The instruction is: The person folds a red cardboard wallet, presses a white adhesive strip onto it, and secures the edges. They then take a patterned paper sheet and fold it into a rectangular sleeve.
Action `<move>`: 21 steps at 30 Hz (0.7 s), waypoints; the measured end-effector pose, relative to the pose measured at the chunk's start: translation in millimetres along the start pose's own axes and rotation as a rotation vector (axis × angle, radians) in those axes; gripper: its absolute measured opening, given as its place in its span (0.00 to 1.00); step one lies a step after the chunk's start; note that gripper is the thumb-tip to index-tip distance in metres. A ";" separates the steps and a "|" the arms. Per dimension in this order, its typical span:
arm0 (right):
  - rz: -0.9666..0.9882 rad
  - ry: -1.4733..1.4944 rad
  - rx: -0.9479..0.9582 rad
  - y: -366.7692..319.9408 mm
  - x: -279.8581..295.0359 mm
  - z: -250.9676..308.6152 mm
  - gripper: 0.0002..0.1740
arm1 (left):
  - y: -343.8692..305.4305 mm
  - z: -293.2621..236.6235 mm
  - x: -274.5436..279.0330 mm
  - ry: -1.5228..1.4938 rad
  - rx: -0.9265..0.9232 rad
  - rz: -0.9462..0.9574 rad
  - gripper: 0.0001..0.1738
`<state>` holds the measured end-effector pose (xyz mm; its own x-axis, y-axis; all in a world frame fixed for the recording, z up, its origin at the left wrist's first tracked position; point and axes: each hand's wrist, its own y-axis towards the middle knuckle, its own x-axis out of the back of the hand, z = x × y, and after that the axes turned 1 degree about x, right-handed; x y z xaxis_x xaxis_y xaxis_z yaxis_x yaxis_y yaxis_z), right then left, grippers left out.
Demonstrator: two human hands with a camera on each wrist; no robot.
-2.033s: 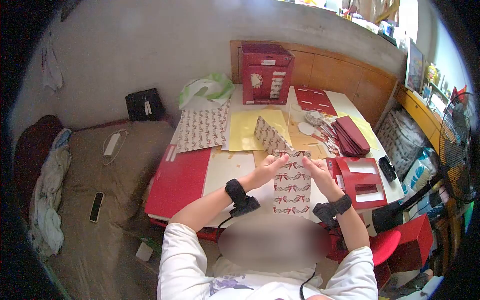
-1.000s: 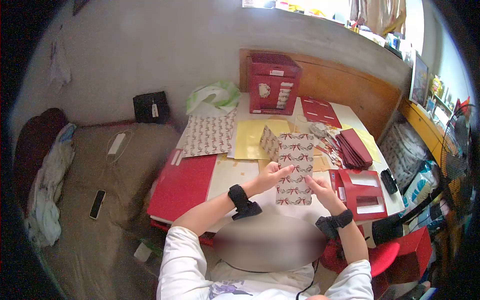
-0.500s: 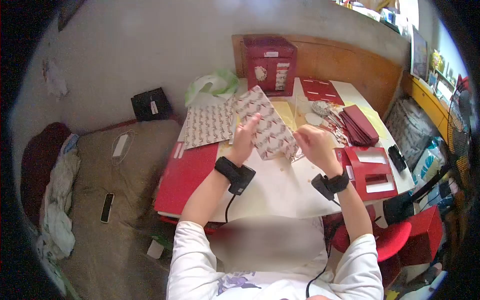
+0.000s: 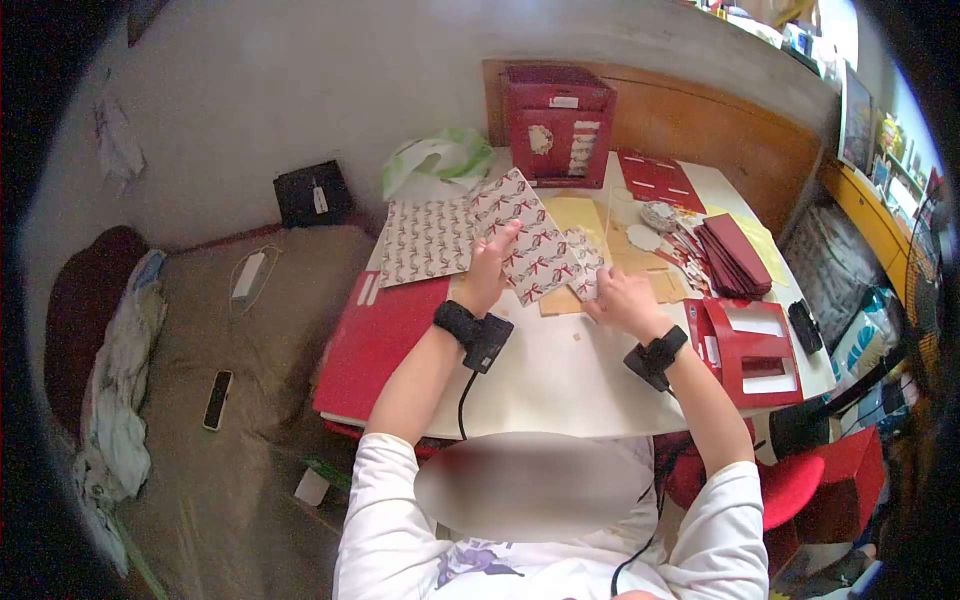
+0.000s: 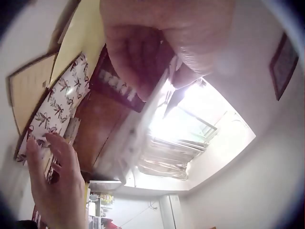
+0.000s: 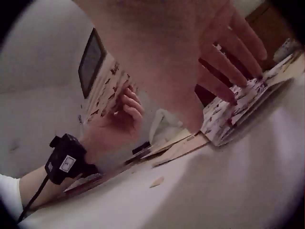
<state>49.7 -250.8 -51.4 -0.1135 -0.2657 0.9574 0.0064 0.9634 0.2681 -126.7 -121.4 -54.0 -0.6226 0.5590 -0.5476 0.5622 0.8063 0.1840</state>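
A stiff oblong piece of paper, printed with red bows and green sprigs, leans aslant over the table. My left hand grips it by its lower left side, thumb on the printed face and fingers behind, as the left wrist view confirms. Just right of it a smaller-looking folded piece in the same print lies on the table. My right hand touches that folded piece. In the right wrist view those fingers are fairly straight and spread, tips on the printed surface.
A patterned sheet and a red folder lie left. A dark red box stands at the back. To the right are dark red folded pieces, paper cutouts and a red cut-out card.
Both hands held the oblong piece upright before my chest. Now the left hand alone holds it, farther forward and tilted left. My right hand has let go and moved to the folded piece.
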 end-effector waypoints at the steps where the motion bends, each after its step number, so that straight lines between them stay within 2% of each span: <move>1: 0.025 -0.002 -0.005 0.5 0.9 1.4 0.22 | -2.6 0.6 0.6 0.000 -0.002 -0.002 0.17; 3: 0.050 -0.004 -0.009 2.7 -3.0 1.6 0.22 | -10.2 -0.1 -1.3 0.647 -0.539 0.126 0.17; 4: 0.034 0.006 -0.004 4.7 -10.7 -1.0 0.22 | -10.5 -3.1 -4.9 0.648 -0.540 0.124 0.17; 6: 0.017 0.014 0.003 6.1 -15.9 -2.6 0.21 | -11.5 -8.4 -11.3 0.012 -0.027 0.074 0.22; 7: -0.022 0.048 -0.002 5.8 -15.6 -2.3 0.19 | -11.4 -7.1 -7.9 0.011 -0.028 0.074 0.22; 9: -0.058 0.082 -0.008 6.2 -11.1 -3.4 0.17 | -13.2 -5.0 -0.5 0.808 -0.434 0.205 0.28; 10: -0.069 0.099 -0.014 7.0 -6.1 -7.5 0.14 | -13.4 -2.2 -1.3 0.806 -0.433 0.205 0.28; 11: -0.078 0.113 -0.024 7.5 -2.7 -12.5 0.11 | -12.8 3.1 -4.0 0.529 -0.359 0.201 0.18; 12: -0.072 0.106 -0.031 7.8 -0.6 -17.5 0.11 | -13.1 7.9 -7.6 0.250 -0.279 0.196 0.15; 14: -0.202 0.096 -0.048 6.6 4.5 -29.3 0.07 | -15.4 12.3 -9.6 0.241 -0.292 0.217 0.16; 15: -0.200 0.085 -0.060 5.8 6.3 -35.2 0.07 | -16.3 13.7 -9.8 0.242 -0.311 0.232 0.16; 17: -0.332 0.238 -0.121 5.6 7.6 -45.7 0.07 | -15.4 15.7 -12.0 0.237 -0.274 0.233 0.16; 18: -0.482 0.381 -0.065 4.5 9.9 -45.4 0.07 | -14.7 17.6 -12.7 0.243 -0.240 0.219 0.16; 19: -0.483 0.369 -0.071 2.7 11.0 -43.0 0.07 | -15.3 19.9 -12.9 0.249 -0.205 0.202 0.15; 21: -0.476 0.926 -0.080 0.6 10.7 -32.3 0.09 | -3.5 36.4 0.0 0.278 -0.223 0.218 0.15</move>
<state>80.6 -254.3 -37.5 0.6840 -0.5742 0.4499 0.2306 0.7554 0.6134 -108.9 -131.2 -84.3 -0.6425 0.7277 -0.2402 0.5848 0.6682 0.4599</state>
